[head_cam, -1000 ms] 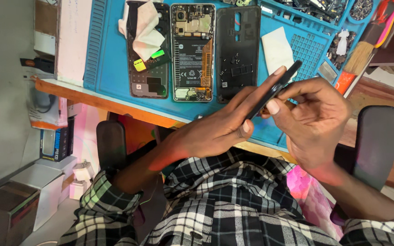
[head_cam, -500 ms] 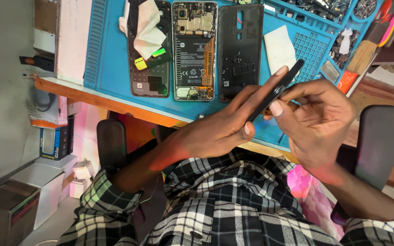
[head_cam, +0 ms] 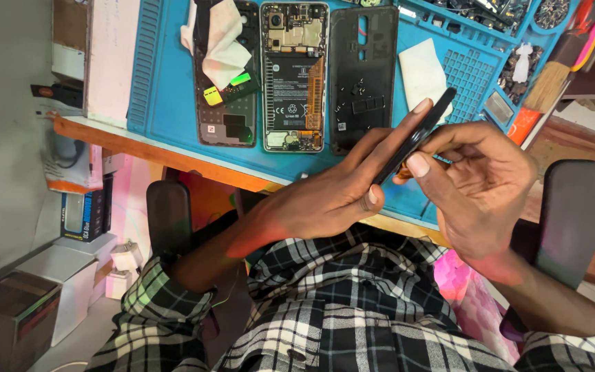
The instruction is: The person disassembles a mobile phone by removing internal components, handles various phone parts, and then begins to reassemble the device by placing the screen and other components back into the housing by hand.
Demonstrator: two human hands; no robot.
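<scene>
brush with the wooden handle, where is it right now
In the head view the brush lies at the upper right, on the far right edge of the blue work mat, beside a small tray of loose parts, untouched by either hand.

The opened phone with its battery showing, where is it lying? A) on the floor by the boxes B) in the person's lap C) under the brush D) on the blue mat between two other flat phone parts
D: the opened phone lies flat on the blue mat, with a part under a white cloth to one side of it and a black back cover to the other.
</scene>
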